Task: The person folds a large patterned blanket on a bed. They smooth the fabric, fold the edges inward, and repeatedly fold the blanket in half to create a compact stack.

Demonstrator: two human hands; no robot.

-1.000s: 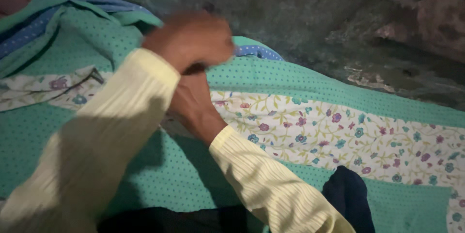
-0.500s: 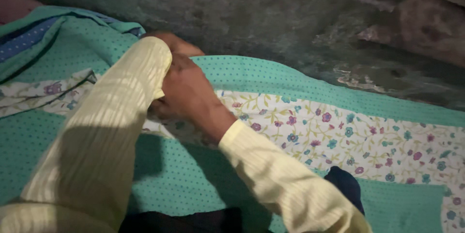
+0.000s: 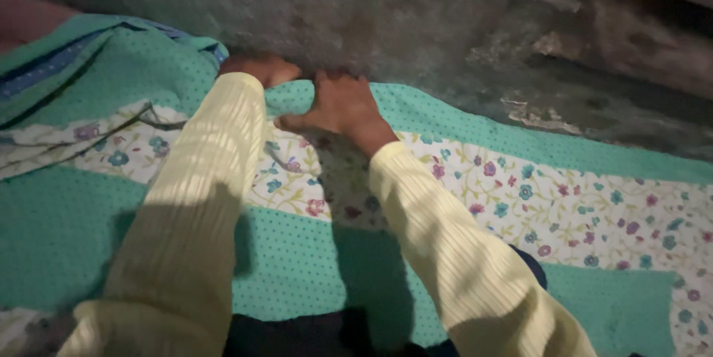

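Both hands are up at the far edge of the quilt [image 3: 460,201], the green dotted one with a floral band running across it. It's spread flat over the floor, with its far edge just beside the rough grey wall [image 3: 416,15]. The right hand [image 3: 338,105] is curled shut, fingers pinching that green edge. The left hand [image 3: 260,69] sits just beside it, touching the same edge, but the pale yellow sleeve [image 3: 193,201] covers most of it, so I honestly can't tell if it's gripping or just resting there. Over at the left end the quilt is bunched up in folds with a blue dotted lining showing. Dark fabric [image 3: 297,335] peeks out along the near edge.
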